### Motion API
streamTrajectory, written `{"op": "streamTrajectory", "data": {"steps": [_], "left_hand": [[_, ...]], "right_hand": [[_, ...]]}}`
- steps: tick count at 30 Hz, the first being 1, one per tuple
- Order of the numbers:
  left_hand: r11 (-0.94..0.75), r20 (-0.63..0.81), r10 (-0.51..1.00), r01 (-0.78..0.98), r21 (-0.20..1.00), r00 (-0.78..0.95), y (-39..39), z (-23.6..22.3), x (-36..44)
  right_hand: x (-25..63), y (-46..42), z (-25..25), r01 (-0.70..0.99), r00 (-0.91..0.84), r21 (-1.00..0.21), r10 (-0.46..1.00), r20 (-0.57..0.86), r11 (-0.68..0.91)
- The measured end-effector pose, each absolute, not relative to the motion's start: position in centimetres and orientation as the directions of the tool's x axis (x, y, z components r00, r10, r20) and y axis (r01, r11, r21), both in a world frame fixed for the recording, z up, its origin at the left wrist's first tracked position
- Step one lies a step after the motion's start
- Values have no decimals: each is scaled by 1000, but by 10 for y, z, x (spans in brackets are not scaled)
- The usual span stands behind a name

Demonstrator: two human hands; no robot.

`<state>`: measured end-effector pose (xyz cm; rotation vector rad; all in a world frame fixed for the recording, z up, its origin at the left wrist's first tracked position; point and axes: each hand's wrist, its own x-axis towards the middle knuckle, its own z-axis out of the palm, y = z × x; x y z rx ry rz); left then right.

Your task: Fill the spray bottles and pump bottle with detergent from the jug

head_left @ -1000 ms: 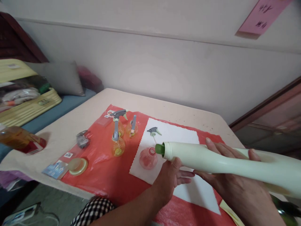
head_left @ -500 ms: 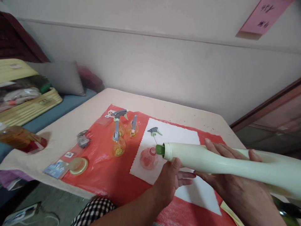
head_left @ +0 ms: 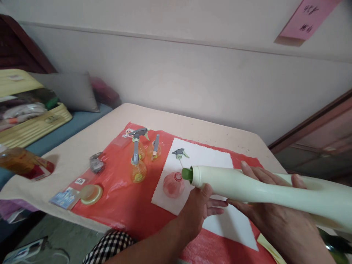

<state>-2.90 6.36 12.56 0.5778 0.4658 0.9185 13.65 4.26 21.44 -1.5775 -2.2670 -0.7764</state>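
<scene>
A pale green plastic jug [head_left: 233, 181] with a green pouring spout [head_left: 187, 174] lies tilted nearly level over the table, held in both hands. My right hand [head_left: 277, 220] is wrapped around its handle. My left hand [head_left: 202, 207] supports the neck from below, thumb against it and the other fingers stretched out underneath. Just left of the spout, a round pinkish clear bottle [head_left: 173, 186] with an uncapped red-rimmed mouth stands on white paper [head_left: 203, 154]. Behind that bottle lies a grey and green spray trigger head [head_left: 180, 152] with its tube.
Several spray bottles [head_left: 139, 172] with yellowish bodies stand on the red sheet [head_left: 118, 190]. A round lid [head_left: 91, 193], a blue packet [head_left: 64, 198] and a grey wrapped item [head_left: 96, 164] lie at the left. Further left rests an amber drink bottle [head_left: 26, 161].
Hardly anything differs. The bottle's red-rimmed mouth shows more plainly beside the spout, and the whole view has shifted very slightly. Both hands keep their hold on the jug.
</scene>
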Motion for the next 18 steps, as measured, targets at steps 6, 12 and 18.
{"op": "streamTrajectory", "data": {"steps": [6, 12, 18], "left_hand": [[467, -119, 841, -598, 651, 528, 64, 125, -29], [468, -115, 844, -613, 637, 525, 63, 126, -27], [487, -135, 836, -608, 627, 531, 61, 128, -27]], "right_hand": [[140, 41, 213, 888, -430, 369, 777, 459, 273], [137, 43, 214, 901, -409, 344, 780, 474, 263], [137, 42, 214, 899, -416, 345, 771, 482, 270]]}}
